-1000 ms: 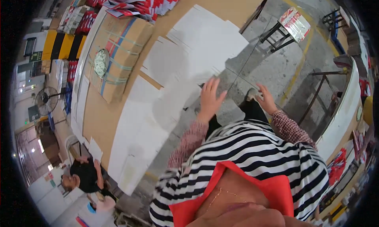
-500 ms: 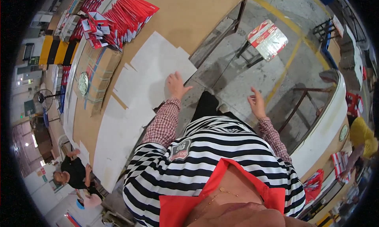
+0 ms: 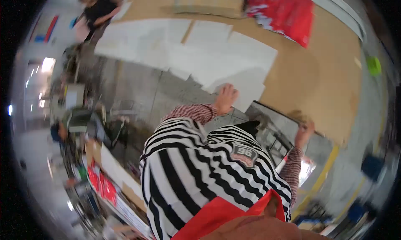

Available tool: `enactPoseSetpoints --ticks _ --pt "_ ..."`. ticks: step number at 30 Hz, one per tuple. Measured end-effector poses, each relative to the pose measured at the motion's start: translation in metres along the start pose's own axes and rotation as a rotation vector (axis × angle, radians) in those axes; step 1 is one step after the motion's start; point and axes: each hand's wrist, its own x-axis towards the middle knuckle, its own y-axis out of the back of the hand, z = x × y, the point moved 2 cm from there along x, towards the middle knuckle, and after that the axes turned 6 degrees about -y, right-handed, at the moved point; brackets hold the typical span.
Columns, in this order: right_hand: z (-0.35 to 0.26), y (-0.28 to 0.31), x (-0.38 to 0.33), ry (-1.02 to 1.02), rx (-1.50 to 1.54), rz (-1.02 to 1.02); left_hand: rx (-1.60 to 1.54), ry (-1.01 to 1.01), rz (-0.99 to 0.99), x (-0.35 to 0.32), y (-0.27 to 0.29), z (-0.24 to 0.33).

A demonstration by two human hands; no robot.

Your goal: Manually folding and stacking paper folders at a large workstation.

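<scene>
My left hand (image 3: 227, 99) is at the near edge of the white sheets (image 3: 167, 41) spread over the brown table (image 3: 321, 85). Its fingers reach out over the sheet with nothing between them; whether they touch it I cannot tell. My right hand (image 3: 304, 134) is at the near edge of the table's bare brown part, to the right of the sheets. Motion blurs its fingers, so their hold on the edge, if any, is unclear. Beyond the sheets lies a pile of flat red-and-white pieces (image 3: 292, 16), beside a strapped brown bundle (image 3: 204, 4).
A dark-framed stool (image 3: 277, 150) stands close in front of me, below the table edge. A person in black (image 3: 102, 8) is at the far left end of the table. Another table with red items (image 3: 102, 183) is at the lower left. Yellow lines (image 3: 321, 179) mark the floor.
My view and body have turned to the right-hand end of the table's former left side, so the table now lies ahead. My right hand has come to the table's edge; my left stays by the sheets.
</scene>
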Motion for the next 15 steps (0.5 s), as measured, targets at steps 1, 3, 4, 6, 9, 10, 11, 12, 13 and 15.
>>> enactPoseSetpoints --ticks 1,3,4,6,9,10,11,12,13,15 --pt "0.036 0.009 0.034 0.135 -0.186 0.026 0.002 0.062 0.003 0.003 0.0 0.002" --pt "0.069 0.017 0.105 0.043 -0.287 0.046 -0.105 -0.003 0.164 0.01 0.004 -0.005" --pt "0.072 0.023 0.129 0.069 -0.267 0.048 -0.09 0.021 0.182 0.017 0.021 -0.008" --pt "0.103 0.002 0.1 -0.009 -0.553 -0.127 -0.114 0.029 -0.045 -0.02 0.009 0.008" --pt "0.076 0.002 0.12 -0.169 -0.712 -0.345 -0.139 0.26 0.295 -0.031 -0.001 0.012" --pt "0.074 0.008 0.125 -0.147 -0.716 -0.338 -0.143 0.274 0.313 -0.03 -0.009 0.016" --pt "0.071 0.009 0.125 -0.119 -0.686 -0.352 -0.296 0.528 0.589 -0.034 -0.016 0.015" --pt "0.073 0.013 0.13 -0.091 -0.662 -0.361 -0.458 0.777 0.869 -0.03 -0.021 0.016" --pt "0.081 0.016 0.136 -0.071 -0.673 -0.345 -0.471 0.782 0.893 -0.01 -0.02 0.017" --pt "0.092 0.024 0.135 -0.027 -0.72 -0.325 -1.102 1.638 1.071 0.008 -0.033 0.017"
